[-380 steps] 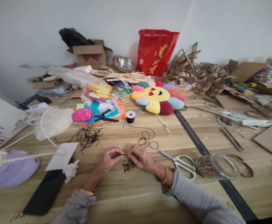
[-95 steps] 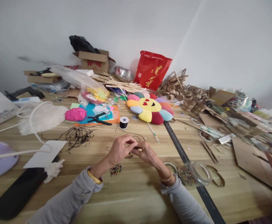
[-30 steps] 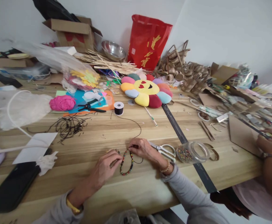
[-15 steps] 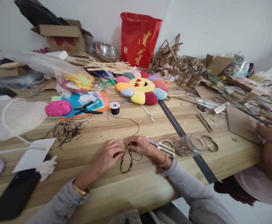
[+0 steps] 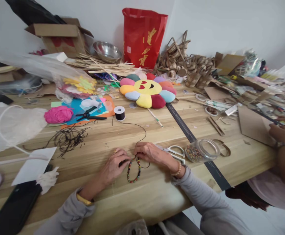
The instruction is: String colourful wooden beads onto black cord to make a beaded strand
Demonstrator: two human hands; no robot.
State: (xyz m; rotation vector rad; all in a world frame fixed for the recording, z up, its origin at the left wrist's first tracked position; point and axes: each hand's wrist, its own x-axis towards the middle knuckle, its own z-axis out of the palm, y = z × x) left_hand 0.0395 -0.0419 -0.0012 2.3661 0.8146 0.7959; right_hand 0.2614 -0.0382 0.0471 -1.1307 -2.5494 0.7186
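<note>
My left hand [image 5: 116, 164] is closed in a pinch at the upper left end of a beaded string [image 5: 133, 180] of many colours. On the other side of its top, my right hand [image 5: 148, 152] pinches the thin black cord [image 5: 145, 130]. The beads hang in a narrow loop on the wood below both hands. From my right hand the cord runs up to a white spool [image 5: 119, 113] wound with black. Scissors [image 5: 176, 151] with white handles lie just right of my right hand, beside a clear jar [image 5: 196, 151] of beads on its side.
A tangle of black cord [image 5: 70, 140], pink yarn [image 5: 58, 114] and black pliers [image 5: 89, 116] lie at the left. A flower cushion [image 5: 148, 89] and a red bag [image 5: 143, 39] are behind. A black strip [image 5: 183, 125] crosses the table. Another person's hands [image 5: 283, 133] hold cardboard at the right.
The camera view has shifted slightly. My two hands have moved a little apart at the top of the bead loop, and more black cord shows between them.
</note>
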